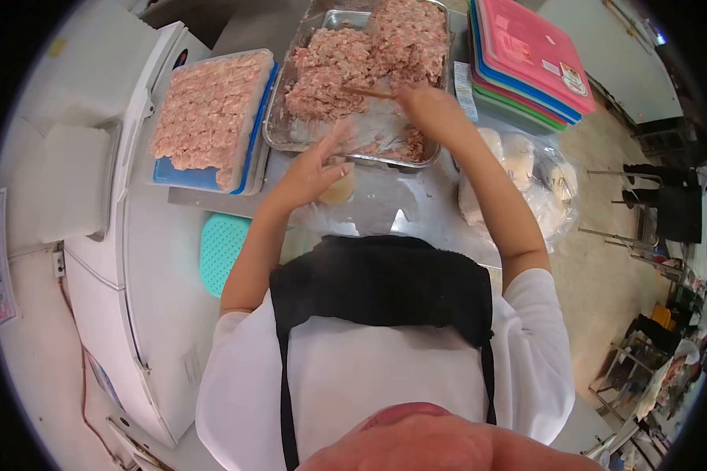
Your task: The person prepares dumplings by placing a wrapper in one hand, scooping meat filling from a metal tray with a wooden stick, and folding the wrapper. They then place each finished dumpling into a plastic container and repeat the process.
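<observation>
My right hand is closed round a thin wooden stick, whose far end touches the minced meat heaped in a metal tray. At the tray's near edge my left hand is held with its fingers apart. A pale round piece, perhaps dough, lies just beneath or beside its palm on the metal table; I cannot tell whether they touch. Left of the tray, small portions of meat in rows cover a blue and clear container.
Coloured lids or trays are stacked at the right. Below them sits a clear plastic bag of pale round items. A turquoise perforated item is by the table's left front edge, near a white appliance.
</observation>
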Demonstrator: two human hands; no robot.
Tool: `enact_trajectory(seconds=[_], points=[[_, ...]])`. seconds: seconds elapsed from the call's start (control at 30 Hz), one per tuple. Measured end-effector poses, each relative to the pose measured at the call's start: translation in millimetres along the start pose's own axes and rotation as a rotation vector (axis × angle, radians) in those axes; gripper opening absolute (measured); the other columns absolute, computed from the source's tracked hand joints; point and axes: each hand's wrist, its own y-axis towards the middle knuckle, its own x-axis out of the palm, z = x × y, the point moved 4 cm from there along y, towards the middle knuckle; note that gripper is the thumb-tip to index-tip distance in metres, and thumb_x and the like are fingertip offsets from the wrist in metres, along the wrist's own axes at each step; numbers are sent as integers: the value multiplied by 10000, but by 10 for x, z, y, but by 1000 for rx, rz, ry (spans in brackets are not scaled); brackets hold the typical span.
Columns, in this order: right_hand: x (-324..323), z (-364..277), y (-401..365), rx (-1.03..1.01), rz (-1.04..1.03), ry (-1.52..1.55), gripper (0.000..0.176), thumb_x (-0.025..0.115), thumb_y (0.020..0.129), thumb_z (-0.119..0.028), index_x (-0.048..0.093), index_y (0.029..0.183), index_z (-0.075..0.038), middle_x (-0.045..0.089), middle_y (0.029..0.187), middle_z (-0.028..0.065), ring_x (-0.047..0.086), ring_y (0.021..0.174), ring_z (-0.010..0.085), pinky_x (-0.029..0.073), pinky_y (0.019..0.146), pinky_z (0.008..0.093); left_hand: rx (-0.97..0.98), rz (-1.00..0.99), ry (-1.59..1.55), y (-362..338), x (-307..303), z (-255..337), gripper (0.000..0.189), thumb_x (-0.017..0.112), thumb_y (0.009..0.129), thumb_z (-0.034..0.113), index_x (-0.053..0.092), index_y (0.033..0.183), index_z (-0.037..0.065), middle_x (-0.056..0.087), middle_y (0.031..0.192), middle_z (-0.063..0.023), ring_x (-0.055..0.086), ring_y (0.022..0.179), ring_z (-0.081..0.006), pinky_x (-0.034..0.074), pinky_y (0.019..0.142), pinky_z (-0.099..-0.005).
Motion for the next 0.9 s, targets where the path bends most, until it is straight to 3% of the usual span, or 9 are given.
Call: enact_trajectory(seconds=[0.17, 0.23, 0.33, 0.37, 0.47, 0.6, 0.63, 0.77, 0.9], points=[[239, 288, 7, 90, -45, -258, 145, 532, 821, -129, 637, 855, -36, 650, 872, 166, 661, 815, 321, 534, 664, 440, -158, -244, 518, -221, 71, -387, 350, 557, 832, 116, 599, 1175, 64, 579, 1145, -156, 554, 1077, -319, 433, 935, -411], [449, 89, -30, 15, -81, -276, 125, 550, 819, -141, 626, 871, -56, 647, 867, 147, 659, 800, 311, 533, 650, 423, -28, -175, 578, -305, 83, -597, 328, 592, 817, 137, 608, 1135, 62, 579, 1099, -167, 549, 1037, -345, 433, 921, -418], [287, -282, -264, -157, -398, -254, 126, 545, 823, -151, 627, 860, -63, 651, 848, 134, 666, 790, 289, 541, 645, 391, 146, 55, 715, -373, 71, -644, 308, 629, 801, 162, 622, 1092, 61, 586, 1056, -158, 549, 1009, -349, 433, 900, -425], [309, -362, -385, -247, -322, -153, 155, 545, 836, -190, 645, 842, -71, 657, 835, 123, 665, 792, 294, 536, 652, 408, 207, 156, 769, -375, 50, -625, 303, 639, 797, 169, 627, 1080, 61, 590, 1047, -150, 550, 1005, -345, 434, 893, -428], [-77, -326, -217, -12, -417, -189, 235, 569, 806, -227, 681, 757, -27, 680, 817, 174, 678, 770, 329, 536, 646, 446, 216, 176, 787, -369, -6, -792, 303, 657, 793, 178, 641, 1073, 63, 597, 1018, -136, 550, 1001, -344, 442, 880, -420], [60, 146, 19, 74, -231, -267, 218, 568, 772, -222, 685, 737, -41, 676, 799, 176, 675, 752, 341, 539, 640, 444, 126, 68, 611, -366, -85, -939, 277, 646, 821, 192, 671, 1060, 56, 608, 969, -143, 572, 967, -337, 459, 856, -407], [114, -23, -16, 138, -351, -218, 210, 559, 778, -186, 683, 726, -25, 675, 782, 173, 674, 742, 339, 538, 630, 450, 89, 46, 586, -371, -117, -856, 262, 641, 830, 192, 678, 1047, 51, 616, 957, -146, 580, 954, -336, 464, 845, -401], [105, -568, -349, -84, -367, -189, 212, 555, 795, -206, 693, 747, -52, 674, 760, 155, 670, 717, 329, 534, 615, 436, 129, 143, 340, -383, -230, -723, 229, 601, 871, 180, 684, 1012, 21, 638, 914, -160, 607, 889, -319, 476, 796, -367], [-296, -229, -210, 230, -374, -260, 250, 544, 874, -265, 678, 795, -69, 666, 804, 161, 653, 761, 344, 520, 674, 454, 61, 123, 115, -322, -361, -604, 210, 603, 876, 162, 679, 989, 2, 674, 976, -148, 628, 914, -266, 480, 811, -321]])
